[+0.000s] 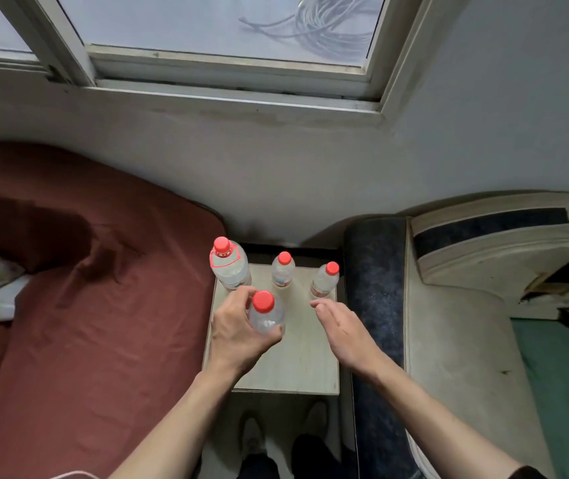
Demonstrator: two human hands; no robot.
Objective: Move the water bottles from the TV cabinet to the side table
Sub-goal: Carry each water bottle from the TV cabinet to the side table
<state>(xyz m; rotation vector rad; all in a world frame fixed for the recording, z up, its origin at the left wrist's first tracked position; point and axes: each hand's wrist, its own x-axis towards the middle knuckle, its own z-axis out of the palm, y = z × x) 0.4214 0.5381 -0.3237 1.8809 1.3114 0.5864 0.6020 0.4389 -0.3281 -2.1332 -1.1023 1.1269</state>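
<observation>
Below a window (228, 29) with a coil of cable behind the glass, I see a small pale side table (305, 361) wedged between a bed with a rust-red sheet (96, 323) on the left and a dark blue padded arm of a sofa (374, 288) on the right. Four clear water bottles with red caps are over this table. Three stand upright along its far edge: a large bottle (229, 264) at the far left corner, a small middle bottle (282, 271) in the centre, and a small right bottle (325, 280) at the far right corner, each apart from its neighbours. My left hand (238, 331) grips the fourth bottle (265, 314) around its body, fingers and thumb curled about it, upright, just in front of the large bottle; I cannot tell whether its base touches the tabletop. My right hand (343, 328) hangs above the table's right side with fingers straight and loosely together, holding nothing, its fingertips near the small right bottle but not touching it. Down at the bottom I can make out shoes (252, 440) on the floor in front of the table
</observation>
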